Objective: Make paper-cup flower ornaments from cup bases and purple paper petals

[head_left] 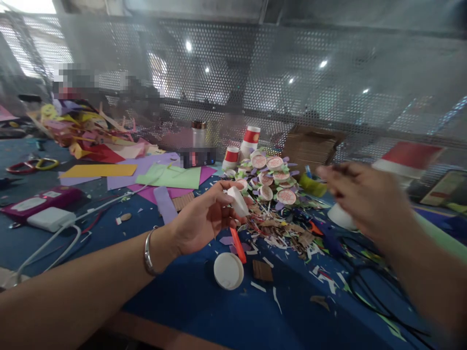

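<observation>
My left hand pinches a white paper cup bottom, a shallow round piece, between thumb and fingers above the table. Below it a similar white cup bottom lies hollow side up. An orange-red strip-shaped tool rests just behind that one. My right hand is raised at the right, smeared by motion, so what its fingers hold does not show clearly. Near it are a white cup piece and a yellow scrap. Behind my left hand several decorated cup-bottom turtles are piled up.
Paper scraps cover the middle of the blue table. Red-and-white paper cups stand at the back, cardboard beside them. Coloured sheets, scissors and a purple power strip lie left; black cable loops right.
</observation>
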{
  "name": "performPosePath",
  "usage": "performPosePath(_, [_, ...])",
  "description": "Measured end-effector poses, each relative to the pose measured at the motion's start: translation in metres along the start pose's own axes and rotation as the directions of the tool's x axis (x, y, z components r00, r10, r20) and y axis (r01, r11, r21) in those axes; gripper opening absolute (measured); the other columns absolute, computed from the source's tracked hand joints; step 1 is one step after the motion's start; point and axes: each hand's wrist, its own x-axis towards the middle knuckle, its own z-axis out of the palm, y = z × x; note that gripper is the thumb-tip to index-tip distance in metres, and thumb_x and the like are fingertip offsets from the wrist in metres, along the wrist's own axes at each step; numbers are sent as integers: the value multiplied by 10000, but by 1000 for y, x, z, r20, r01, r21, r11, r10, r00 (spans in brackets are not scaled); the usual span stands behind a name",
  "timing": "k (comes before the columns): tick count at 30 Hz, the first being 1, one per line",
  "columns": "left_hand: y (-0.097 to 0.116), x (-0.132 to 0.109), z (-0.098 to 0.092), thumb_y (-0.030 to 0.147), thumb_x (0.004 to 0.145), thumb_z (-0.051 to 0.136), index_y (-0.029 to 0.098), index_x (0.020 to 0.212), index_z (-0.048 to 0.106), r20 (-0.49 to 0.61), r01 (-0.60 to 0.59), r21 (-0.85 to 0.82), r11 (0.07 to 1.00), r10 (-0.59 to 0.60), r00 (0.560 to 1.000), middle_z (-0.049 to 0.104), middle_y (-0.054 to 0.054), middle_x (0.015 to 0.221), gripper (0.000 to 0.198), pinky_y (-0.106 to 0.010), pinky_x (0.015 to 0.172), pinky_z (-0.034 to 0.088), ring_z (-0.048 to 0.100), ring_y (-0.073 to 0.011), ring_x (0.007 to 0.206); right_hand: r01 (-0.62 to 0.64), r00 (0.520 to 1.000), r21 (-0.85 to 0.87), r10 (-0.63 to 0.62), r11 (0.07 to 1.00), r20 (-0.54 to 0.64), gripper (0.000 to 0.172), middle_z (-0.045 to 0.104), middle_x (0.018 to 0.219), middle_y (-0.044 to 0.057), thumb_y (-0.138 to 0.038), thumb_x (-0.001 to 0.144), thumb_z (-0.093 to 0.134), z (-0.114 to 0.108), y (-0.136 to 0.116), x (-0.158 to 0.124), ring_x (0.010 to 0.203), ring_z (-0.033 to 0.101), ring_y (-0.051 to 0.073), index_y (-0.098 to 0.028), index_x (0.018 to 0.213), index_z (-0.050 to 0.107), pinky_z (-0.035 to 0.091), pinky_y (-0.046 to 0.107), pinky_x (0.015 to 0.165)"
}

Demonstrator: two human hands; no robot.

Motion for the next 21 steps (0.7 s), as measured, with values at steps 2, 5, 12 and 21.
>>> performPosePath(2, [0,-1,0,220,741,686,237,1093,591,9,4,-14,1000,-4,1000,712,-14,941,364,-217,638,472,684,-136,753,-27,992,118,11,993,129,441,625,609,15,-606,890,592,18,-21,-23,486,514,131,-182,894,712,394,267,462])
performPosePath(5, [1,0,0,249,766,724,239,1073,587,-13,17,26,1000,-16,1000,701,-6,889,337,-211,620,473,683,-130,728,-103,949,277,11,955,315,358,650,683,15,-538,883,624,33,-45,-49,593,579,150,-185,875,682,445,262,533])
performPosePath(12, [9,9,-15,139,758,730,185,973,576,-103,-86,208,974,110,989,699,-29,909,268,-271,710,501,712,-175,813,-57,807,244,-100,968,582,239,669,756,24,-417,917,589,52,-54,-88,699,624,186,-201,823,621,456,289,605])
performPosePath(21, [14,12,-20,92,720,698,185,1025,623,-153,-93,279,956,140,978,685,-16,869,328,-288,730,470,659,-162,807,21,664,185,-152,983,732,381,626,660,-3,-566,922,564,56,-59,-101,569,554,163,-214,779,589,350,280,512])
